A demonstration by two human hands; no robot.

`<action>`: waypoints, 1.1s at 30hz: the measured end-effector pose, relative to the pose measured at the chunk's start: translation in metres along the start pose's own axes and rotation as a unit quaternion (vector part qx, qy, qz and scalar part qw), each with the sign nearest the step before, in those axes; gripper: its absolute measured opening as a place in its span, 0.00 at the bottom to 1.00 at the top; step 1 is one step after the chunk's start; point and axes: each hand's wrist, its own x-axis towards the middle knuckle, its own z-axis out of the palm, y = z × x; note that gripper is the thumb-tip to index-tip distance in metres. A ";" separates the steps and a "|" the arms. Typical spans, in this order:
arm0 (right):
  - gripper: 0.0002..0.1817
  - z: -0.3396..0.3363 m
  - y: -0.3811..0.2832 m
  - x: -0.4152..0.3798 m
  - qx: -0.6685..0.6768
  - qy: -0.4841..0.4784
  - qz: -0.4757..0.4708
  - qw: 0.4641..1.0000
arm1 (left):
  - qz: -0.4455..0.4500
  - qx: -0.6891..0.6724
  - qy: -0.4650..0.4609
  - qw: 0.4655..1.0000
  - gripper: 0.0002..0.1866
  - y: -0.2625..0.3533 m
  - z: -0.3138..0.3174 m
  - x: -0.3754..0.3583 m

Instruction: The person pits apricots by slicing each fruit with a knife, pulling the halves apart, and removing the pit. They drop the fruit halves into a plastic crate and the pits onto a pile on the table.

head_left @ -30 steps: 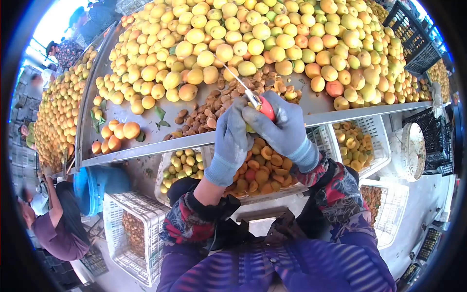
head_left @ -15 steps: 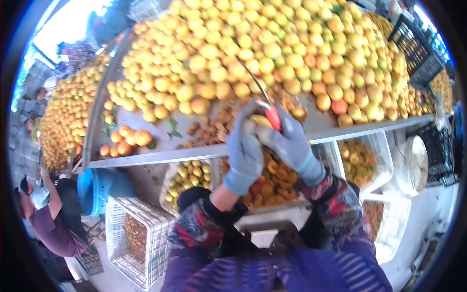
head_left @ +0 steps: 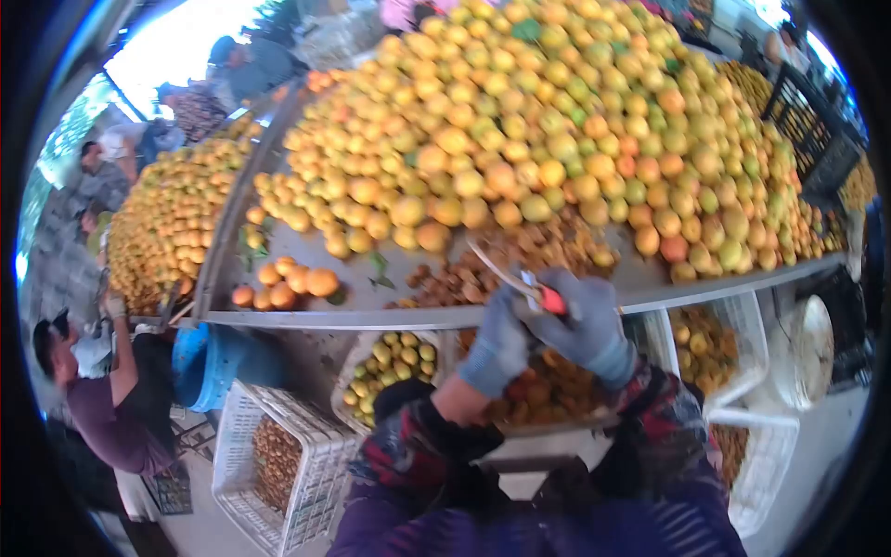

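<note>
My right hand [head_left: 587, 323], in a blue-grey glove, is wrapped around a knife with a red handle [head_left: 551, 299]. Its thin curved blade [head_left: 499, 267] points up and left. Close against it is my left hand [head_left: 501, 336], gloved as well, with its fingers curled; whatever they hold is hidden. Both hands are above the front edge of a metal table [head_left: 371, 320]. Behind them lie a heap of brown pits [head_left: 483, 269] and a large mound of yellow-orange apricots [head_left: 520, 139]. Below the hands is a container of cut apricots [head_left: 548, 390].
Crates stand under the table edge: one of greenish fruit [head_left: 394, 362], one of halved fruit [head_left: 705, 343], and a white crate of pits [head_left: 278, 464]. A blue bucket [head_left: 218, 362] and white bucket [head_left: 806, 343] flank them. A person [head_left: 116, 399] works at the left.
The view has shifted, so table and fruit appear lower and farther right. The yellow fruit seen between my hands earlier no longer shows. The knife stays in my right hand, its blade tilted further left.
</note>
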 end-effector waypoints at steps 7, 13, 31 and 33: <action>0.18 -0.008 0.021 0.002 0.507 0.015 0.353 0.786 | -0.024 -0.052 -0.099 0.993 0.32 0.021 0.005 0.010; 0.20 -0.018 0.023 0.002 0.514 0.017 0.369 0.774 | 0.053 -0.044 -0.081 0.994 0.31 0.031 0.018 -0.006; 0.19 0.010 0.001 -0.001 0.474 -0.011 0.342 0.811 | 0.070 -0.210 -0.096 0.970 0.32 0.014 -0.011 0.019; 0.15 0.010 -0.002 0.001 0.476 0.000 0.338 0.812 | 0.071 -0.213 -0.092 0.970 0.32 0.016 -0.012 0.017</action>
